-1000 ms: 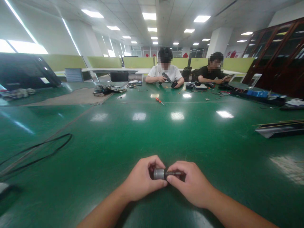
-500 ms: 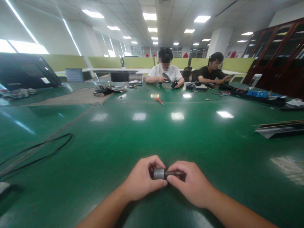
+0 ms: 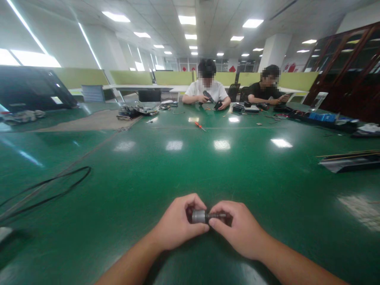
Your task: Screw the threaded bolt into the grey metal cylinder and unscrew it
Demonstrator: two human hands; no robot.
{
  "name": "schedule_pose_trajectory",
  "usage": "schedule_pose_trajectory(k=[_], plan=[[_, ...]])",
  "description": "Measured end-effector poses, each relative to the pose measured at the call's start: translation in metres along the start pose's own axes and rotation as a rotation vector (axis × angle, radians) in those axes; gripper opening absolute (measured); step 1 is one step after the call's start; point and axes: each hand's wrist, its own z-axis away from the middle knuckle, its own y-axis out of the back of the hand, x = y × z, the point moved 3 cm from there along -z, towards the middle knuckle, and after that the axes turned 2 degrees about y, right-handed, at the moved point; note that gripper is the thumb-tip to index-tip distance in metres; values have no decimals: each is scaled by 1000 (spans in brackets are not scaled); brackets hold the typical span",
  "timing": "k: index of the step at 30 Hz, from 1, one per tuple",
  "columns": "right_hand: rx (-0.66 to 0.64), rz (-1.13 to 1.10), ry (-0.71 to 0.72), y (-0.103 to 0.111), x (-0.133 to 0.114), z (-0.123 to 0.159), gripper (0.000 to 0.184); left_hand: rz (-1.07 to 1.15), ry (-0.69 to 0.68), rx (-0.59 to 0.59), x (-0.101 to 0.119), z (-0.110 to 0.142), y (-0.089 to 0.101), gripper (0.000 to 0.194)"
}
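Note:
Close in front of me, a grey metal cylinder [image 3: 198, 216] lies sideways between my hands. From its right end runs a thin shaft [image 3: 218, 215] with what looks like a coil spring around it. My left hand [image 3: 179, 223] curls about the cylinder, thumb along the near side and fingers on the far side. With thumb and fingers, my right hand [image 3: 237, 225] grips the spring-wound shaft close to the cylinder. The fingers hide the shaft's far end and the cylinder's left end.
An orange-handled screwdriver [image 3: 199, 126] lies farther out on the green table [image 3: 166, 174]. A black cable loop [image 3: 74, 180] is at left, a long metal-edged piece [image 3: 350, 161] at right. Across the table, one person [image 3: 206, 93] holds a dark tool; another person [image 3: 265, 93] sits alongside.

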Motion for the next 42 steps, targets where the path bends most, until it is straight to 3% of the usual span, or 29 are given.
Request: schedule_pose_trajectory(k=[42], plan=[[-5,-20,-19,0,1,-1,7,29,-6,14,-1,1,1,28]])
